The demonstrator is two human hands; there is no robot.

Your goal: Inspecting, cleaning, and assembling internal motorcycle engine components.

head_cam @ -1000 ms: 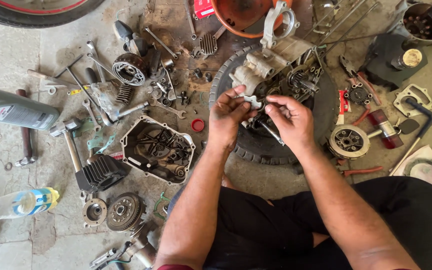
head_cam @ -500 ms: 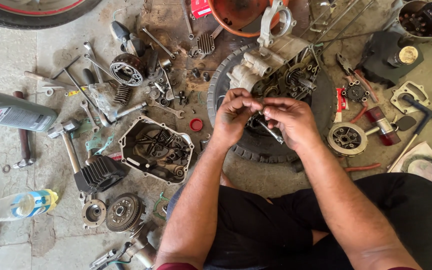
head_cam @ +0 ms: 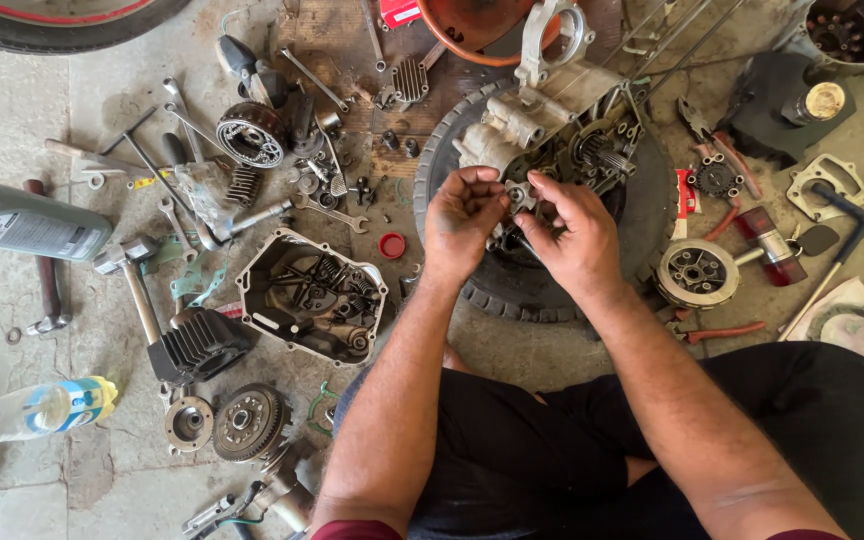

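Both hands, left hand (head_cam: 464, 222) and right hand (head_cam: 567, 235), pinch a small metal part (head_cam: 519, 196) with narrow fingers just above the engine case (head_cam: 552, 130); a slip could drop it among the gears

A repair workshop: spanners (head_cam: 337, 212), gears (head_cam: 250, 134) and an engine casing (head_cam: 312, 296) litter the concrete floor (head_cam: 12, 300).

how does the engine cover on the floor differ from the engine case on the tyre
The engine cover lies alone on the concrete to the left, open side up, dark and greasy inside; no hand touches it. The engine case rests on the tyre, paler grey, with gears showing, and the left hand and right hand work right at it. Both are cast metal engine parts.
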